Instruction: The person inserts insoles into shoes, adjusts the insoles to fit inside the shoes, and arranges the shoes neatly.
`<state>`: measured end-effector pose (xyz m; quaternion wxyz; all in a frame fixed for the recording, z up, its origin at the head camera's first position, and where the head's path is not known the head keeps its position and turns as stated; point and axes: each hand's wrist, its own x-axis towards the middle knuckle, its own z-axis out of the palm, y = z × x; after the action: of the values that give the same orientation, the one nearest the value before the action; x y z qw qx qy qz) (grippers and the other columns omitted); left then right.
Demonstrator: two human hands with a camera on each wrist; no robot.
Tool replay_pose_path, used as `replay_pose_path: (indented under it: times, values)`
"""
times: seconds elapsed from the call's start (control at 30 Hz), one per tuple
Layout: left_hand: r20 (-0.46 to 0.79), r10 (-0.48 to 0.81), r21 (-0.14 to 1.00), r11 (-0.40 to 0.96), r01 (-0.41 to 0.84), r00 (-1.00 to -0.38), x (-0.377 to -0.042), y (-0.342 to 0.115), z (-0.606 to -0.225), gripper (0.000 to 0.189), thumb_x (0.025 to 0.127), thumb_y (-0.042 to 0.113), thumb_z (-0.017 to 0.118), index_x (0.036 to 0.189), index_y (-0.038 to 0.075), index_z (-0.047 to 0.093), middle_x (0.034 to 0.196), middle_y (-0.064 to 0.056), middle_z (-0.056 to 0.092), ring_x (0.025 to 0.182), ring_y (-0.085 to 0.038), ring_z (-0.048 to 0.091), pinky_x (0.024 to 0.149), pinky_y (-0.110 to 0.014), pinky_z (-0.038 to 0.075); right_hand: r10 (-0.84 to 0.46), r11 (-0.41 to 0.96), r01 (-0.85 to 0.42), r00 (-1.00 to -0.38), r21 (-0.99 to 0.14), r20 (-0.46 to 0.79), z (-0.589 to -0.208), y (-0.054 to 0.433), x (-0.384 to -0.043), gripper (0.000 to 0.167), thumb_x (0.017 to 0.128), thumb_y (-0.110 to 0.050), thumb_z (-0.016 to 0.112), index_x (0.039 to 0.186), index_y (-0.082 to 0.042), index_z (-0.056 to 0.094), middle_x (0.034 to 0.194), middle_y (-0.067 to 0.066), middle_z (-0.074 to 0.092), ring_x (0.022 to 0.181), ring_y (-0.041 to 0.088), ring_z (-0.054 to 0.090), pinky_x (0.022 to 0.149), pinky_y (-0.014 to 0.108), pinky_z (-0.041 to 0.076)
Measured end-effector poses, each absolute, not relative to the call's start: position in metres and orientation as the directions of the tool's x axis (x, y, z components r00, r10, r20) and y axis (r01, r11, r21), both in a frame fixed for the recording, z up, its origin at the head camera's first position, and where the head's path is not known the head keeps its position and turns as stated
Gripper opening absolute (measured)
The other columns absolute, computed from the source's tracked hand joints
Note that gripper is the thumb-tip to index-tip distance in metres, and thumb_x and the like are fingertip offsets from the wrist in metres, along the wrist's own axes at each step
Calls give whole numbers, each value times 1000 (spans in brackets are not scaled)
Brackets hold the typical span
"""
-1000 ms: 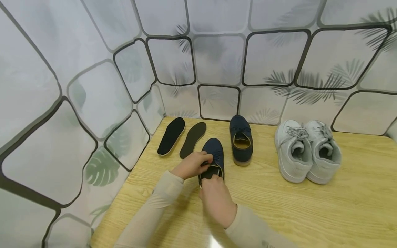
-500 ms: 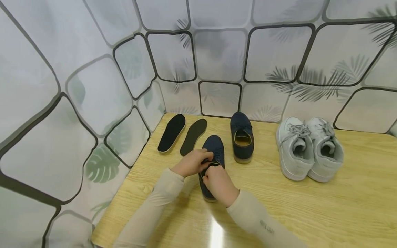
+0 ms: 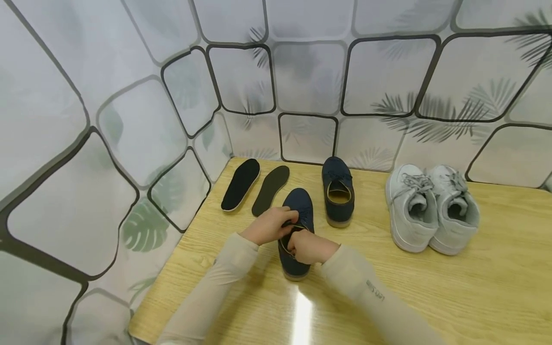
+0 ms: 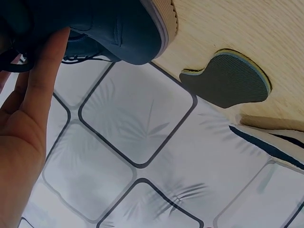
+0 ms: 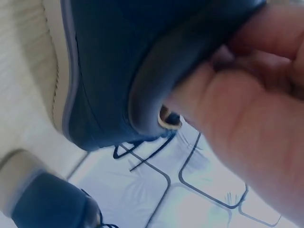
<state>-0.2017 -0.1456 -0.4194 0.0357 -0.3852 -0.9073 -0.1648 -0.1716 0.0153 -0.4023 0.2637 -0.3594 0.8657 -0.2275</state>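
A navy lace-up shoe (image 3: 297, 197) lies on the table, toe pointing away from me. My left hand (image 3: 271, 226) pinches it around the tongue and laces. At the shoe's opening, my right hand (image 3: 314, 247) reaches in over the collar from the right. In the right wrist view the right hand (image 5: 237, 109) has its fingertips hidden inside the shoe (image 5: 104, 71), so what they touch there cannot be seen. The matching navy shoe (image 3: 338, 209) stands behind to the right, with a tan inside. To the left are a black insole (image 3: 240, 185) and a dark grey insole (image 3: 270, 189).
A pair of white sneakers (image 3: 412, 211) stands at the right on the wooden table (image 3: 431, 302). Patterned wall covering (image 3: 308, 79) rises along the table's back and left sides.
My right hand has moved from the shoe's heel forward and to the right side of the opening, its fingers dipping inside. The left hand stays at the tongue.
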Motion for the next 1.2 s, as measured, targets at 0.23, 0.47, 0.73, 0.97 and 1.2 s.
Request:
replay_pose_path:
  times: [0.23,0.47,0.73,0.97,1.2]
  values:
    - [179,683,293,650,701,-708,-201,-147,-417,15,88,4,68,85,12,56,77,-1,51,65,-13,49,60,-24,40,-728,673,-628,-656,-391,-201,-391,21,-166,18,88,8,59,78,-6,64,63,1,52,63,19,45,66,32,42]
    - [181,680,300,650,699,-710,-203,-149,-417,14,88,3,68,86,12,56,78,-1,51,66,-13,51,60,-24,42,-646,742,-493,-706,-453,-289,-384,38,-164,29,88,7,54,115,2,61,98,15,66,79,23,60,69,36,45]
    - [173,690,290,646,706,-703,-201,-147,-419,14,89,3,67,86,12,56,78,-1,51,67,-13,52,61,-24,43,-637,766,-441,-620,-467,-459,-390,37,-171,41,89,4,53,130,2,53,101,14,64,74,22,54,67,36,37]
    - [192,685,273,651,708,-703,-202,-148,-419,14,88,3,67,86,11,57,79,-1,52,68,-14,54,62,-24,44,-658,751,-480,-604,-454,-449,-397,36,-173,46,86,4,54,132,1,53,115,15,63,79,19,54,68,35,39]
    - [198,668,267,667,695,-717,-203,-151,-421,14,89,3,67,87,12,57,81,0,52,70,-15,53,63,-26,45,-682,728,-546,-640,-415,-355,-401,31,-161,37,87,3,59,124,-2,61,102,13,67,81,23,62,67,34,45]
